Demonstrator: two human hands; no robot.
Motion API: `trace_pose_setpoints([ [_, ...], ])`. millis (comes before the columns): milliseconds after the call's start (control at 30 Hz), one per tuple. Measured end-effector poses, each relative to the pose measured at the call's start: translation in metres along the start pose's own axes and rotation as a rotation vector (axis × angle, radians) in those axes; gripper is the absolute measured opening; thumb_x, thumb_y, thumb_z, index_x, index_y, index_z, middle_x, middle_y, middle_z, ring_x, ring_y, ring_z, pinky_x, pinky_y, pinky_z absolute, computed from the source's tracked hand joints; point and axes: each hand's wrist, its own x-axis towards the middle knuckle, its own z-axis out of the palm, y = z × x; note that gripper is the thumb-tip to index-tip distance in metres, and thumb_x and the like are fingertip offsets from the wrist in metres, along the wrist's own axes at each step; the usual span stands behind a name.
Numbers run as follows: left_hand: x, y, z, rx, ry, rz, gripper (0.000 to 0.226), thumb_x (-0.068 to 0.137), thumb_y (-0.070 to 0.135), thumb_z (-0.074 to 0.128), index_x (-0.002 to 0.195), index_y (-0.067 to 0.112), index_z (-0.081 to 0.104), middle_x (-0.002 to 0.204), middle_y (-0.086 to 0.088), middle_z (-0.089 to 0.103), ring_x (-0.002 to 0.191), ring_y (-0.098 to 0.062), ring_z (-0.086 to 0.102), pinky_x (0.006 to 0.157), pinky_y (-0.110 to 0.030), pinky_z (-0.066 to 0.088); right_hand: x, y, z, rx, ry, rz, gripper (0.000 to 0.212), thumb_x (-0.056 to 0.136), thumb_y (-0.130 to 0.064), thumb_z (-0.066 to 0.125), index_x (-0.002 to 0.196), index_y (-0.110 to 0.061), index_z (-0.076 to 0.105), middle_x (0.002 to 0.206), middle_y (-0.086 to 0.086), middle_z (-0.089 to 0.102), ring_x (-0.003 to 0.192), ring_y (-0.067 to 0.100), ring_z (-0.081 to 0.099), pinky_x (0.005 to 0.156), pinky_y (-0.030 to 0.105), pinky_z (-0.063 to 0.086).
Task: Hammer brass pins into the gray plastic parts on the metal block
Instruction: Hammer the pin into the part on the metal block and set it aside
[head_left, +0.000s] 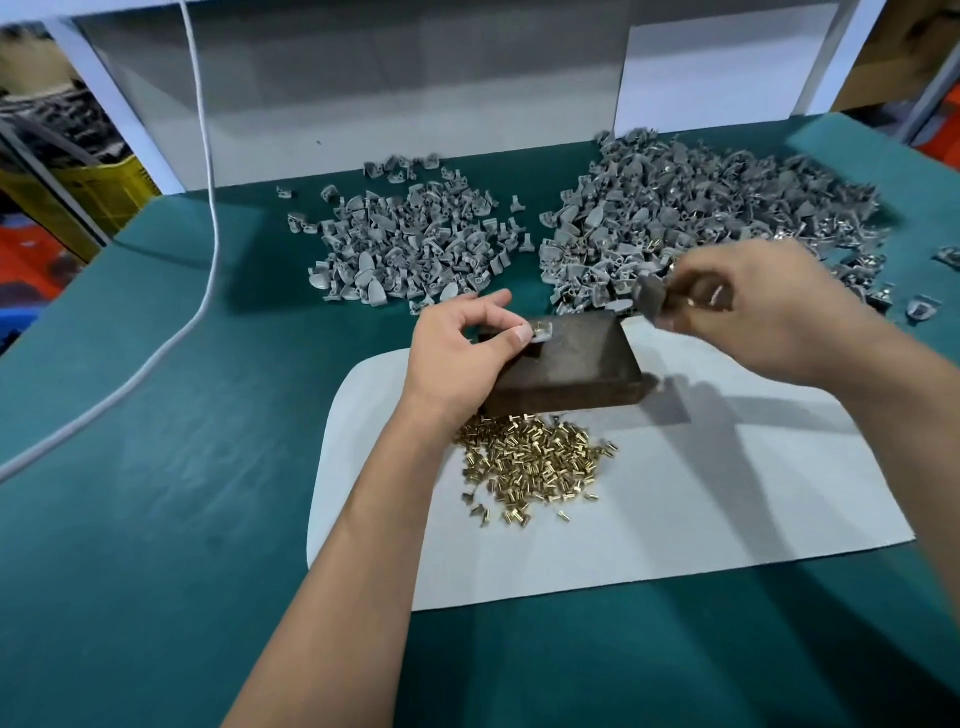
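Note:
A dark metal block (576, 364) lies on a white sheet (675, 493) in the middle of the green table. My left hand (457, 353) pinches a small gray plastic part (543, 331) with a brass pin in it against the block's top left corner. My right hand (753, 306) grips a small hammer, whose dark head (649, 301) hangs blurred just above the block's far right corner. A heap of brass pins (535, 462) lies on the sheet in front of the block.
Two piles of gray plastic parts lie behind the block, one at center (410, 244) and a larger one at right (701, 218). A white cable (208, 208) runs down the left side. A white panel stands at the table's back edge.

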Motion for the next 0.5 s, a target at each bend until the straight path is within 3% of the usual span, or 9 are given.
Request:
trace_pose_setpoints([
  [67, 0.001, -0.001, 0.001, -0.007, -0.004, -0.003, 0.023, 0.083, 0.008, 0.081, 0.071, 0.028, 0.08, 0.129, 0.001, 0.07, 0.131, -0.016, 0.058, 0.118, -0.05, 0.035, -0.003, 0.005, 0.001, -0.084, -0.089, 0.018, 0.014, 0.082, -0.02, 0.083, 0.078, -0.026, 0.071, 0.076, -0.012, 0.07, 0.072, 0.009, 0.063, 0.068, 0.033, 0.051],
  [200, 0.002, -0.002, 0.001, -0.005, -0.005, -0.012, 0.02, 0.083, 0.01, 0.081, 0.073, 0.026, 0.081, 0.13, 0.003, 0.07, 0.133, -0.015, 0.056, 0.119, -0.052, 0.033, -0.005, 0.001, 0.006, -0.144, -0.254, 0.053, 0.016, 0.076, -0.025, 0.088, 0.073, -0.028, 0.072, 0.073, -0.013, 0.07, 0.073, 0.008, 0.065, 0.072, 0.034, 0.056],
  [300, 0.002, -0.003, 0.0, 0.008, -0.004, -0.009, 0.018, 0.083, 0.011, 0.081, 0.074, 0.026, 0.081, 0.13, 0.005, 0.07, 0.134, -0.014, 0.055, 0.119, -0.052, 0.032, 0.002, -0.008, 0.003, -0.124, -0.17, 0.036, 0.02, 0.084, -0.017, 0.08, 0.073, -0.031, 0.069, 0.073, -0.014, 0.07, 0.072, 0.006, 0.067, 0.073, 0.031, 0.057],
  [400, 0.002, -0.002, 0.0, -0.004, -0.006, -0.003, 0.018, 0.084, 0.012, 0.081, 0.075, 0.028, 0.082, 0.131, 0.006, 0.07, 0.134, -0.014, 0.055, 0.119, -0.052, 0.033, 0.008, -0.03, 0.012, -0.052, -0.005, -0.053, 0.016, 0.089, -0.019, 0.072, 0.092, -0.034, 0.071, 0.084, -0.014, 0.069, 0.08, 0.012, 0.066, 0.081, 0.037, 0.058],
  [500, 0.001, -0.002, 0.0, -0.034, -0.016, 0.027, 0.02, 0.085, 0.01, 0.08, 0.075, 0.027, 0.081, 0.13, 0.002, 0.07, 0.132, -0.014, 0.056, 0.117, -0.052, 0.036, 0.013, -0.053, 0.032, -0.021, -0.059, -0.215, 0.023, 0.09, -0.038, 0.073, 0.112, -0.034, 0.069, 0.095, -0.011, 0.065, 0.088, 0.013, 0.062, 0.085, 0.039, 0.055],
])
